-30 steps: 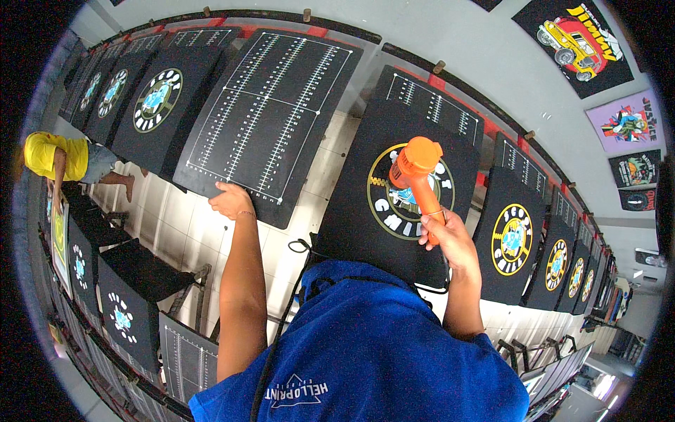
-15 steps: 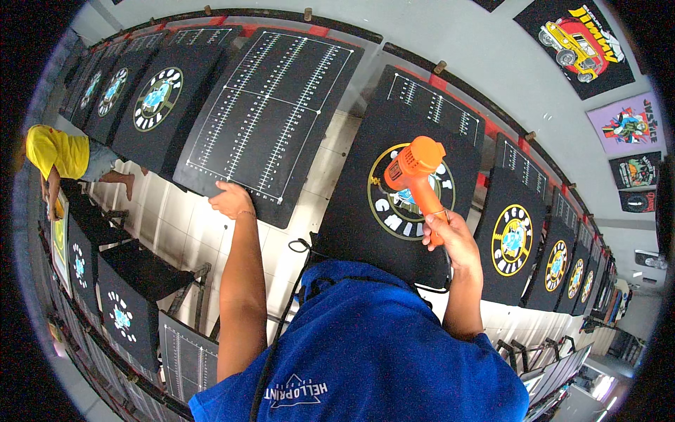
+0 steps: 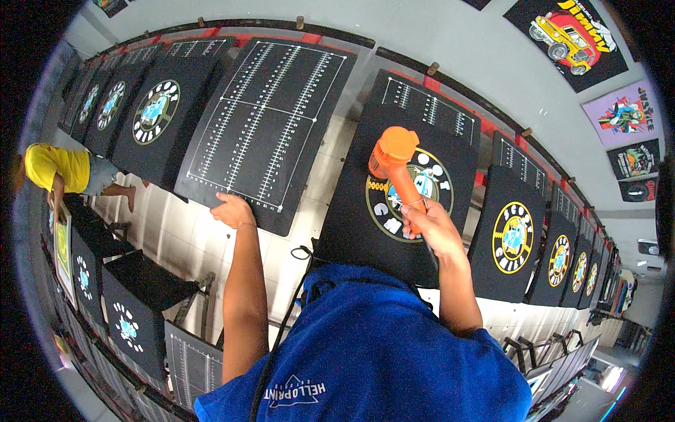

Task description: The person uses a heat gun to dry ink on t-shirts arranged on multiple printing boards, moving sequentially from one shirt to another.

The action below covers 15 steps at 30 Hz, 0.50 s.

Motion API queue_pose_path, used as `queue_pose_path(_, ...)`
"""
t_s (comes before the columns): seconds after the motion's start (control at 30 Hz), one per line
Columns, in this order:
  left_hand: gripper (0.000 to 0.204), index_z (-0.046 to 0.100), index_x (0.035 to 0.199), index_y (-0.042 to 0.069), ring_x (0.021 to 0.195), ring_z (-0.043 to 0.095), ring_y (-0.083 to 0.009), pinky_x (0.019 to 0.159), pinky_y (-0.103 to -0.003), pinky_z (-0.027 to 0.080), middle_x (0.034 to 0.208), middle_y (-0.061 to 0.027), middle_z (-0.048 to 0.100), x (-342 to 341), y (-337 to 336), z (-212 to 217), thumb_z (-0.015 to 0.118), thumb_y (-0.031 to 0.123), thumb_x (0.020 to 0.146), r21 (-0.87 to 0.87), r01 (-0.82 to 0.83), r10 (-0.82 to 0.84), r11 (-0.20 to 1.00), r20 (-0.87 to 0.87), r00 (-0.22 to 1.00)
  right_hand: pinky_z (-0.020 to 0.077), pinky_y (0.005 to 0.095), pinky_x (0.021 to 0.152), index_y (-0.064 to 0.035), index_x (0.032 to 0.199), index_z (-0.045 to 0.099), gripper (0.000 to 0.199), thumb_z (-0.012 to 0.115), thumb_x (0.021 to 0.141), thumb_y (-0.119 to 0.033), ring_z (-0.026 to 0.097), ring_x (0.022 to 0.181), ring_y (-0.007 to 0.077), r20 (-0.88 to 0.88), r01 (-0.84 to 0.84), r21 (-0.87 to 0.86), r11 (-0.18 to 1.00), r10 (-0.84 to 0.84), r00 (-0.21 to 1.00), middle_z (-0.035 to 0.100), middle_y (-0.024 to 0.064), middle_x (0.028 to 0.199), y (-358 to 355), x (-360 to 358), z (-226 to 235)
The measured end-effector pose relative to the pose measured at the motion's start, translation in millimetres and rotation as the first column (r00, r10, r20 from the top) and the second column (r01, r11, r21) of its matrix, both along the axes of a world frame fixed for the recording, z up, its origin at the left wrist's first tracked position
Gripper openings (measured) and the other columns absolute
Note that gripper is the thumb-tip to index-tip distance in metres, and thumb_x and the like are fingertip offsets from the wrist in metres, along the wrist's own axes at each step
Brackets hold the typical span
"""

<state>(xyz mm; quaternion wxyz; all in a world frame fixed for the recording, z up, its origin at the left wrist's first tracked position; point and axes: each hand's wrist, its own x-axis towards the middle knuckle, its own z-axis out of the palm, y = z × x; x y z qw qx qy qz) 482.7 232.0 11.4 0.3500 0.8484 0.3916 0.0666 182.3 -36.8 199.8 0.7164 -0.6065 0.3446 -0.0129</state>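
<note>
Orange heat gun (image 3: 395, 163) stays gripped in right hand (image 3: 432, 226); left hand (image 3: 232, 209) still rests flat on the board (image 3: 264, 126).

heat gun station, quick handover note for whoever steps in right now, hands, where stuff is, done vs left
Right hand: fingers wrapped round the handle of the orange heat gun, nozzle aimed at the round print on the black shirt stretched on its board.
Left hand: resting on the lower edge of the bare ruled board, holding nothing.
Done: cannot tell how far this print has dried.
Left: the printed shirts further right look unattended; ruled board carries no shirt.
</note>
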Motion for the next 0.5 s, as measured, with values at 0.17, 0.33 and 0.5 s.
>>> queue_pose_path(0.17,0.063,0.039,0.124,-0.012,0.105,0.055,-0.0464,0.087,-0.055,0.045,0.118,-0.0306,0.050,-3.0,-0.1,4.1,0.041,0.044,0.095,-0.046,0.029,-0.027,0.999,0.033,0.999,0.0441,0.0222,0.050,-0.0043,0.094,0.057,0.022,0.062,0.090,-0.025,0.057,0.061,0.0094,-0.011,0.047,0.003,0.999,-0.047,0.999,0.057,0.0005,0.072,-12.6,12.2,0.4)
queue_pose_path(0.33,0.064,0.037,0.122,-0.019,0.105,0.052,-0.0487,0.091,-0.052,0.043,0.117,-0.0370,0.046,-0.7,12.4,-12.4,0.042,0.039,0.096,-0.089,0.077,-0.065,0.993,0.134,0.989,0.0439,0.0213,0.050,-0.0057,0.093,0.057,0.020,0.062,0.091,-0.025,0.057,0.063,0.0087,0.002,0.104,-0.015,0.994,-0.104,0.995,0.057,0.0001,0.073,-30.1,21.9,1.7)
queue_pose_path(0.5,0.062,0.037,0.122,-0.019,0.106,0.051,-0.0499,0.093,-0.052,0.042,0.118,-0.0381,0.046,-5.7,7.7,-2.6,0.042,0.036,0.096,-0.100,0.105,-0.086,0.989,0.177,0.980,0.0438,0.0214,0.050,-0.0056,0.092,0.058,0.022,0.063,0.091,-0.027,0.056,0.063,0.0080,0.042,0.201,-0.038,0.979,-0.199,0.979,0.057,-0.0003,0.074,-39.6,29.0,-4.8)
